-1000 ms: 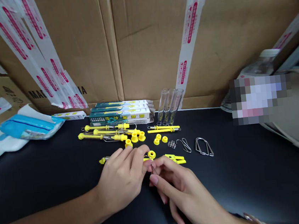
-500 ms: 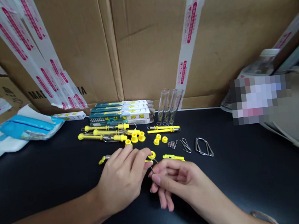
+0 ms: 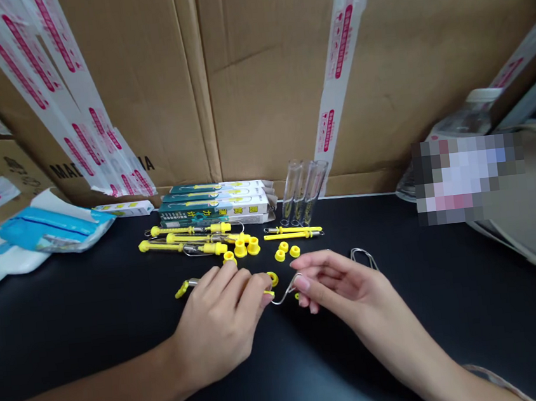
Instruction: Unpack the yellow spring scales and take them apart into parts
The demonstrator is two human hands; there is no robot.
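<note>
My left hand (image 3: pixel 223 320) is closed around a yellow spring-scale rod (image 3: pixel 269 293), whose tip pokes out by the thumb. On the other side of the hand, a yellow end piece with silver metal (image 3: pixel 182 290) sticks out, seemingly the same part. Thumb and fingers of my right hand (image 3: pixel 339 285) pinch a bent metal wire hook (image 3: pixel 285 295). The hook's free curve meets the rod's tip; whether it passes through the tip is too small to tell. A yellow ring (image 3: pixel 272 278) lies just behind the fingertips. My right hand hides some small parts.
Behind lie assembled yellow spring scales (image 3: pixel 190 239), yellow caps (image 3: pixel 253 247), small yellow bushings (image 3: pixel 294 251) and yellow rods with springs (image 3: pixel 293 232). Clear tubes (image 3: pixel 297 194) stand by stacked boxes (image 3: pixel 215 206). Metal loops (image 3: pixel 364 255) and a bottle (image 3: pixel 470 118) are right; a blue packet (image 3: pixel 55 226) left.
My right hand has moved right and slightly up, turning the wire hook so it reaches out sideways from the rod's tip. My left hand has stayed nearly still.
</note>
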